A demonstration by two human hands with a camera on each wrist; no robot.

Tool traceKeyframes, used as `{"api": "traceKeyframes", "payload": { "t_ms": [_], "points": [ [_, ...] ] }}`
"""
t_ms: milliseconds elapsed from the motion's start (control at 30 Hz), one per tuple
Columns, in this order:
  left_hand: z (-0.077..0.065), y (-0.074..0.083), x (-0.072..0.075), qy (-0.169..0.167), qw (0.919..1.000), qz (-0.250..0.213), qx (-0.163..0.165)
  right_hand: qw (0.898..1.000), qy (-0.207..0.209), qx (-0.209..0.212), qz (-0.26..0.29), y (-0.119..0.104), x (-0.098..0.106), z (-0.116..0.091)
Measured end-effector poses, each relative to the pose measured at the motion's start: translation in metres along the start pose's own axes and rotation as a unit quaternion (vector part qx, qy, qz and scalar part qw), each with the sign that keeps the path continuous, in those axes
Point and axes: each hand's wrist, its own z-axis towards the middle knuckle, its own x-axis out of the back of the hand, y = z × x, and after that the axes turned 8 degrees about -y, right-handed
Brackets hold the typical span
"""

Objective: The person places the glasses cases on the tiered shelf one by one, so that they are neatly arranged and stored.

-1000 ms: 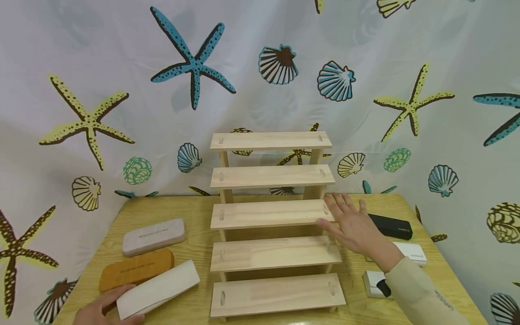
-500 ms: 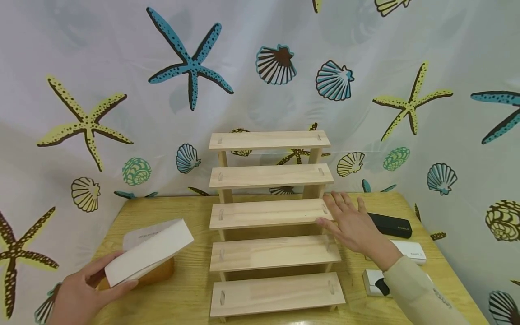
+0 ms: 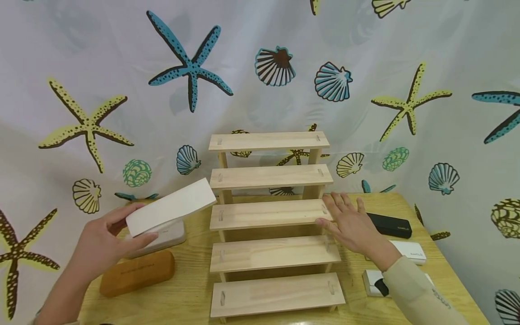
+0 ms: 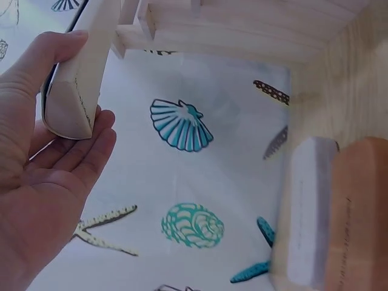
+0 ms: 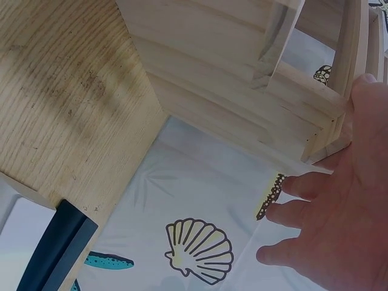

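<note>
Left hand point(image 3: 97, 239) and right hand point(image 3: 351, 225): two. Worktop point(image 3: 192, 284): one. Rack point(image 3: 315, 156): one. Shelves point(image 3: 268, 214): five. Patterned cloth point(image 3: 252, 110): one. At left, one white case point(image 3: 172, 206), one grey case point(image 3: 169, 237), one orange case point(image 3: 138, 273): three. At right, one black case point(image 3: 391, 225), one far white case point(image 3: 412, 252), one near white case point(image 3: 370, 283), partly hidden: three.

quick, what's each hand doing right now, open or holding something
Left hand: closed around a white case, holding it raised.
Right hand: open, at the right end of the middle shelf.
</note>
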Motion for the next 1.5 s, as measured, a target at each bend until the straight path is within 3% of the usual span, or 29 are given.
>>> {"api": "traceKeyframes", "payload": {
  "t_ms": [367, 867, 1200, 1500],
  "points": [
    [0.049, 0.036, -0.008, -0.029, 0.9984, 0.001, -0.048, 1.0, 0.002, -0.005, -0.001, 0.0, -0.002, -0.001],
    [0.11, 0.083, -0.023, -0.083, 0.9942, -0.024, -0.064, 1.0, -0.005, -0.005, 0.002, 0.0, -0.003, 0.001],
    [0.141, 0.107, -0.037, -0.097, 0.9915, -0.026, -0.082, 1.0, 0.0, -0.008, -0.001, -0.001, -0.004, 0.0],
    [0.168, 0.129, -0.058, -0.118, 0.9891, -0.038, -0.079, 1.0, -0.01, -0.017, 0.012, -0.004, -0.005, -0.002]
  ]
}}
